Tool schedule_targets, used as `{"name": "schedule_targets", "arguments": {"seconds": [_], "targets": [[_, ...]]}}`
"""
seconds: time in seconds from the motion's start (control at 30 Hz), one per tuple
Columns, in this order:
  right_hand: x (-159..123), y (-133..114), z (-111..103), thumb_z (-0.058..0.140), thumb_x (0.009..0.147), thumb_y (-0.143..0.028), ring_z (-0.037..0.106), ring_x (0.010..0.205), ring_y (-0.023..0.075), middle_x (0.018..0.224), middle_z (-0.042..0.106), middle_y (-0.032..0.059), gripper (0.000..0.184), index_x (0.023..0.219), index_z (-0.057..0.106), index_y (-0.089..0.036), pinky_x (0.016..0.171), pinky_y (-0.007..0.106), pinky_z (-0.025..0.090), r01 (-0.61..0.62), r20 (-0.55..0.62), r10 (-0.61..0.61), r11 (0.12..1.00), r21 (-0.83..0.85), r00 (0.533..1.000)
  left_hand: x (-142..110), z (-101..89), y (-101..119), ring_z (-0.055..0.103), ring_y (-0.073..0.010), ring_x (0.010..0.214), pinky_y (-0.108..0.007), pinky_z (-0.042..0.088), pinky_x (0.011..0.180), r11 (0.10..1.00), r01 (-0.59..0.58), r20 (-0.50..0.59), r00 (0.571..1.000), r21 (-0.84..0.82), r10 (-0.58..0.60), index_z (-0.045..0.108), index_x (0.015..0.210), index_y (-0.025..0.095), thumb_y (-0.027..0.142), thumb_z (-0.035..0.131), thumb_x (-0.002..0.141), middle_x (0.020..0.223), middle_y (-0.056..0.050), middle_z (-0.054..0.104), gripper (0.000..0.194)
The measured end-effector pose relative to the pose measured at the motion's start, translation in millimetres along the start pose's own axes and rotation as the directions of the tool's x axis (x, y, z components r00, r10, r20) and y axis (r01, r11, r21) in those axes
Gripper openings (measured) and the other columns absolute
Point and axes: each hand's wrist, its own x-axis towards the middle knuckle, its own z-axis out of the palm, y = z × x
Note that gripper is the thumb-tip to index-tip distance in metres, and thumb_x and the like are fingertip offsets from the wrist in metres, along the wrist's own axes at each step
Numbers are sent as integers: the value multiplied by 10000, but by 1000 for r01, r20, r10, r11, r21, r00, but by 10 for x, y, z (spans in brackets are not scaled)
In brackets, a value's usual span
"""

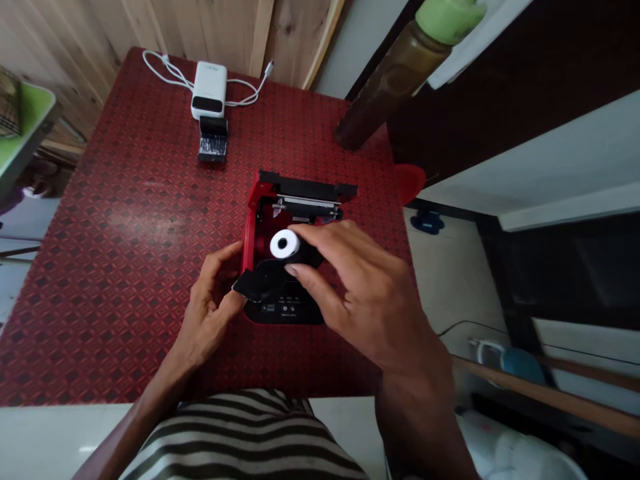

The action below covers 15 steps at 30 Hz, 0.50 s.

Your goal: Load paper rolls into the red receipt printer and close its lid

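Observation:
A small red and black printer [249, 243] stands on the table with its lid raised, showing a metal bar and a roller inside the lid. My right hand [367, 293] grips a paper roll [285, 245] between thumb and fingers, over the open bay. The roll's end is white with a dark core hole, and its outer layer is black. A loose black strip [263, 280] from the roll hangs over the front panel towards the left. My left hand [210, 300] is curled against the printer's left side, its thumb at the front corner by the strip's end; some fingers are hidden.
Behind the printer are a white power bank [209, 87] with a white cable [245, 93], and a curled black strip [213, 140]. A tall brown bottle [390, 87] with a green cap stands at the back right. The patterned red table [125, 267] ends near my striped clothing.

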Motion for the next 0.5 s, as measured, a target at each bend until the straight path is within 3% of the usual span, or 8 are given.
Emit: {"name": "schedule_targets", "arguments": {"seconds": [0.13,0.27,0.4,0.5], "targets": [[-53,-2,-166,758,1099,-282,840,1061,265,1232,874,16,273,1360,769,-361,939,432,704,-118,37,112,939,323,993,-10,-5,-73,748,-371,1371,-519,650,1099,1000,11,-4,1000,-14,-11,667,1547,286,566,790,1026,1484,-121,768,605],[-174,23,-176,790,1096,-363,860,992,225,1145,887,-7,277,1372,773,-371,841,351,697,-306,209,224,711,633,952,-11,-4,-122,755,-363,1362,-517,647,1094,998,30,15,999,-58,-29,637,1579,302,548,775,1045,1528,-119,751,604],[-271,39,-98,820,1074,-405,853,961,205,1122,886,15,253,1311,792,-320,795,305,693,-415,297,308,459,785,904,-10,-3,-51,741,-372,1399,-532,648,1112,999,13,19,1000,-39,-12,657,1553,284,573,773,1042,1523,-125,761,599],[-315,62,-66,838,1058,-404,848,931,196,1106,883,22,232,1267,808,-307,792,300,696,-434,316,324,408,804,891,-15,0,11,748,-367,1392,-537,648,1122,1000,4,22,1000,-17,-4,661,1539,275,588,767,1042,1506,-126,772,597]]}}
